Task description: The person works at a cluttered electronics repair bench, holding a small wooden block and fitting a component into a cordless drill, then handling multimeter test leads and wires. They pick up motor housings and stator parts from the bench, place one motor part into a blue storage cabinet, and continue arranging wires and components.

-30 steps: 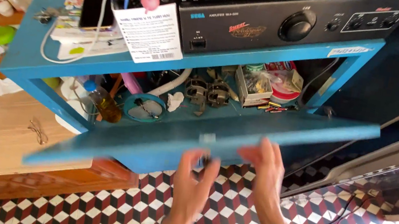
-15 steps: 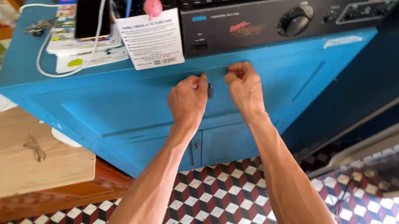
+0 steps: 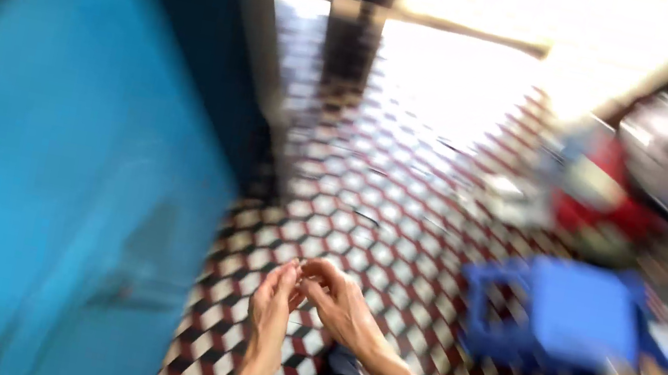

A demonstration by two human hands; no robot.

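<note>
In a blurred frame, the left hand (image 3: 274,300) and right hand (image 3: 338,303) are seen fingertips touching above the tiled floor (image 3: 371,185), a blue cabinet (image 3: 36,162) at 9 o'clock, a blue crate (image 3: 558,319) at 3 o'clock.

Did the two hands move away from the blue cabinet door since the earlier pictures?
Yes. The left hand and right hand now meet over the checkered floor, right of the blue cabinet, not touching it.

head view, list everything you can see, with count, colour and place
cabinet: one, bright blue, fills the left side, blurred
floor: one, red, black and white patterned tiles, centre
crate: one, blue, on the floor at right
clutter: several blurred red, white and green things, far right; cannot tell what they are
left hand: one, bare, low centre, fingertips meeting the other hand
right hand: one, bare, beside it; whether they hold anything is too blurred to tell
</note>
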